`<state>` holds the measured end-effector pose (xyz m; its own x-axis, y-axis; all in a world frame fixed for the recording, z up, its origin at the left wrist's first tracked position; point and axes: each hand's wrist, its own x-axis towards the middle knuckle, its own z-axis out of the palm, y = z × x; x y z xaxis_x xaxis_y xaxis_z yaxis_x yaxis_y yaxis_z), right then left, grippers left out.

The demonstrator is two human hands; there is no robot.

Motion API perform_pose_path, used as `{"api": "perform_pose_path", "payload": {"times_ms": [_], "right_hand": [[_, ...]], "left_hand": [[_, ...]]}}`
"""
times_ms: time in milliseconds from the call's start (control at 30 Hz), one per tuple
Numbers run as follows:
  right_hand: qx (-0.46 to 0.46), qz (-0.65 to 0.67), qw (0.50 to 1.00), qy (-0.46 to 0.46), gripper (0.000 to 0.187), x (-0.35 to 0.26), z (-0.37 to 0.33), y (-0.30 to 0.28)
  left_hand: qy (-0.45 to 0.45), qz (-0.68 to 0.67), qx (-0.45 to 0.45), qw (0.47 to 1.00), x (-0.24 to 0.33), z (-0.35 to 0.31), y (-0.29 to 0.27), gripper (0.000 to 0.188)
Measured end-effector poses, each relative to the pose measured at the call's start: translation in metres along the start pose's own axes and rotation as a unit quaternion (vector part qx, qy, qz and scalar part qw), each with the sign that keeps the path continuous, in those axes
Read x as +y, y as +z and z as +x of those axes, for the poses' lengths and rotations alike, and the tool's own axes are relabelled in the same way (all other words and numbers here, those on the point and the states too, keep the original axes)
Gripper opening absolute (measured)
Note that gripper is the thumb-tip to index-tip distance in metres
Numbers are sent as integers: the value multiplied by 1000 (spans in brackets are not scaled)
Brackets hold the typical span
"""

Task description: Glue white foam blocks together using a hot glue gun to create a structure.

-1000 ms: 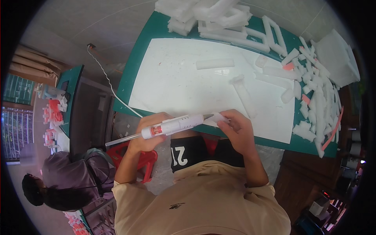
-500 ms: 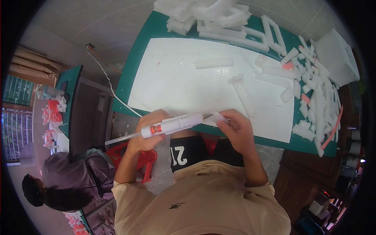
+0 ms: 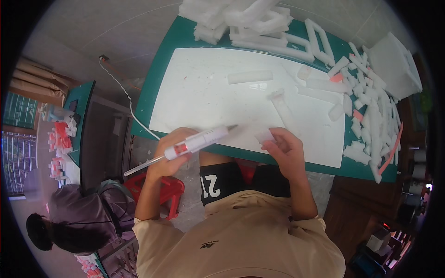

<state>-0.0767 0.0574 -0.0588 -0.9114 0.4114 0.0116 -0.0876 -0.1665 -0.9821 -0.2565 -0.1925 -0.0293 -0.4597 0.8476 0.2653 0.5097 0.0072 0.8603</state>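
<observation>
My left hand (image 3: 163, 163) is wrapped around a white hot glue gun (image 3: 205, 139) that has a red part near its rear. A clear glue stick (image 3: 143, 166) pokes out of its back end, and the nozzle slants up to the right. Between thumb and fingers my right hand (image 3: 288, 152) pinches a small white foam piece (image 3: 264, 135) over the front of the table. A gap separates nozzle and foam. Beyond my hands, a white foam strip (image 3: 250, 77) and another foam piece (image 3: 281, 106) lie on the white sheet (image 3: 194, 92).
Foam frames (image 3: 320, 44) and stacked foam (image 3: 259, 16) stand at the back of the green table (image 3: 155, 76). Foam scraps (image 3: 366, 134) and a big white block (image 3: 394, 65) fill the right side. A white cord (image 3: 125, 88), a red stool (image 3: 172, 194) and a person (image 3: 79, 215) are at left.
The glue gun's nozzle has drawn back left and up, away from the foam piece. My right hand has shifted slightly right, still pinching the foam.
</observation>
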Motion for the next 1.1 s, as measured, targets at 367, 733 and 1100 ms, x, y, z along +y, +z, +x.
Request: {"api": "perform_pose_path", "payload": {"times_ms": [367,733,1100], "right_hand": [[127,-31,991,2,32,-20,-13,-51],[162,-101,981,31,26,-21,-30,-95],[152,-24,988,11,36,-20,-35,-98]], "left_hand": [[-99,268,109,952,-39,26,-46,38],[-121,314,69,939,-19,27,-50,40],[25,297,24,954,26,53,86,36]]}}
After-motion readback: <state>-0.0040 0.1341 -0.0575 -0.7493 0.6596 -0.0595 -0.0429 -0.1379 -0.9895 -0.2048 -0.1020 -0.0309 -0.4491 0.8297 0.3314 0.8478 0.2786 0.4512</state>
